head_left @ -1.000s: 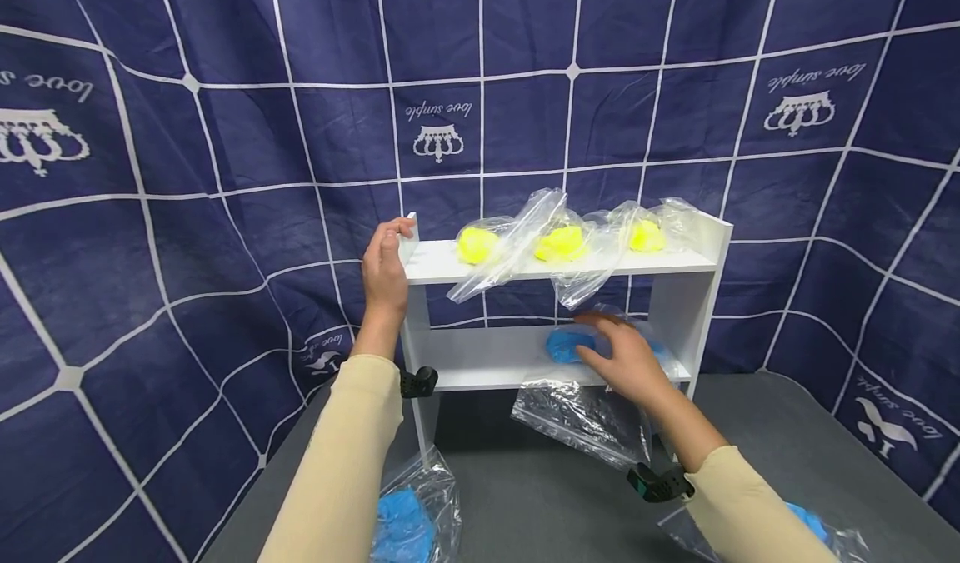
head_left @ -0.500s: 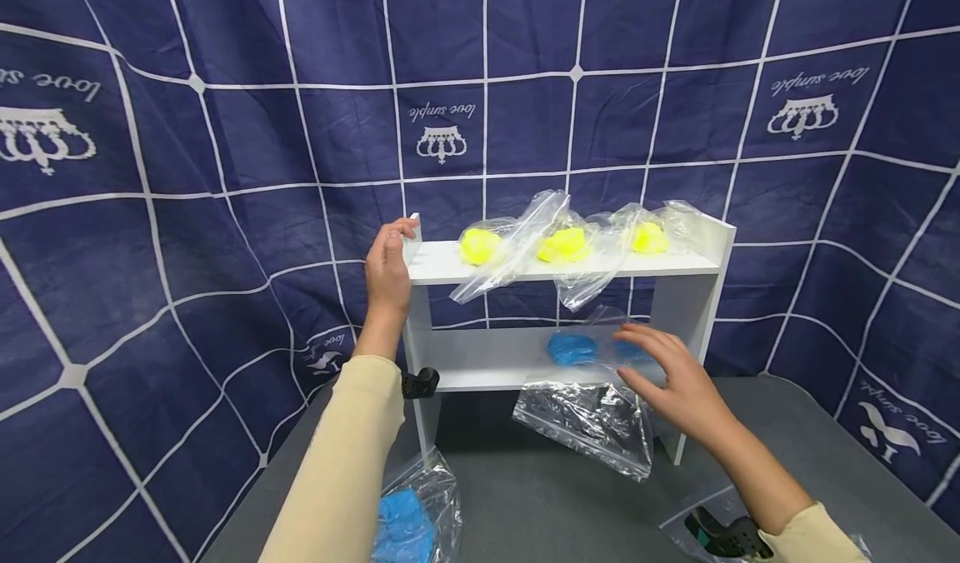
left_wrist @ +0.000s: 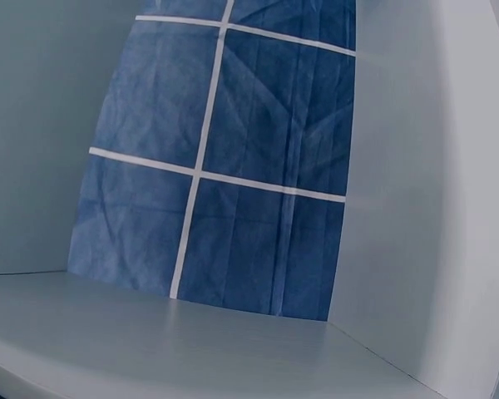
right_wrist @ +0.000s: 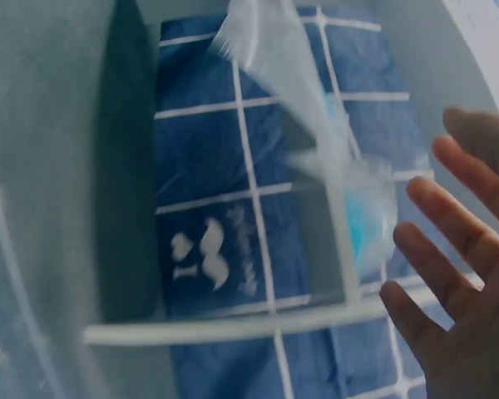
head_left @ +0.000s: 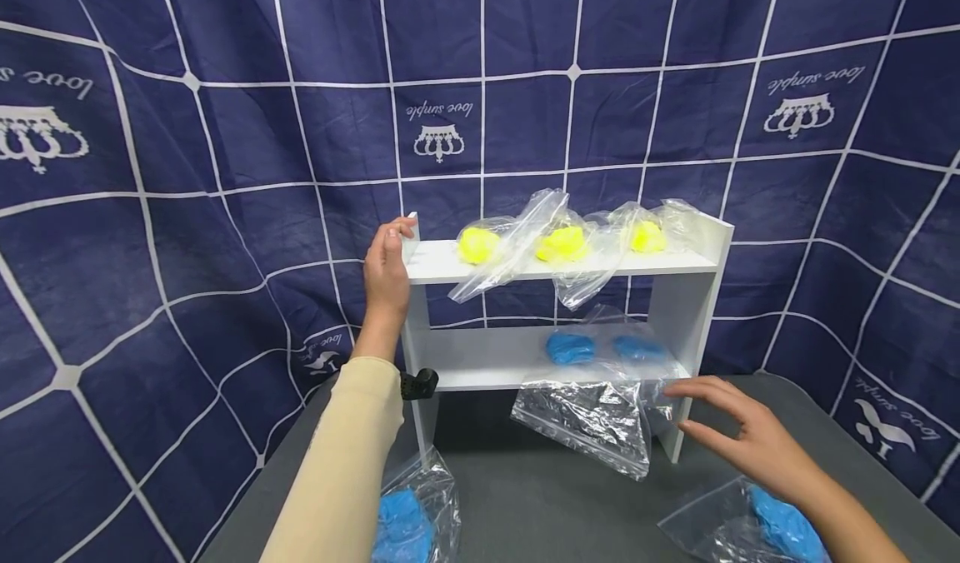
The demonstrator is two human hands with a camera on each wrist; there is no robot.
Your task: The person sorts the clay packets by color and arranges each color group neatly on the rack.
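Blue bagged lumps on lower board, yellow above; R hand spread

White 2-tier shelf unit [head_left: 708,313] stands on a dark grey tabletop [head_left: 525,509]. L hand [head_left: 386,271] is at its top L corner, fingers bent over the upper edge of the L side panel, holding it. Cream sleeve [head_left: 337,463] on that arm, plus a small black device [head_left: 418,384] at the wrist. L wrist cam: white boards & panels w/ cloth behind; hand itself out of that view.

R hand [head_left: 757,442] is in front of the unit's R end, palm open, thumb & fingers apart, nothing held. R wrist cam also has the fingers fanned out, pic blurry.

Lower board: two blue lumps under clear plastic, the L one [head_left: 570,348] nr mid-board, the R one [head_left: 639,348] nr the R panel. Clear bag film [head_left: 585,421] hangs off the front edge below them, zip strip along its bottom. Can't tell exactly where one bag ends & the other starts.

Upper board: three yellow lumps in clear bags, L [head_left: 478,246], mid [head_left: 562,244] and R [head_left: 647,236]; some film droops over the front.

Tabletop, front: one bagged blue lump [head_left: 403,525] by the L arm, another bagged blue piece [head_left: 787,525] below the R hand, partly covered by the R forearm.

Backdrop: navy cloth [head_left: 525,130], white grid, crown prints & lettering upside down.
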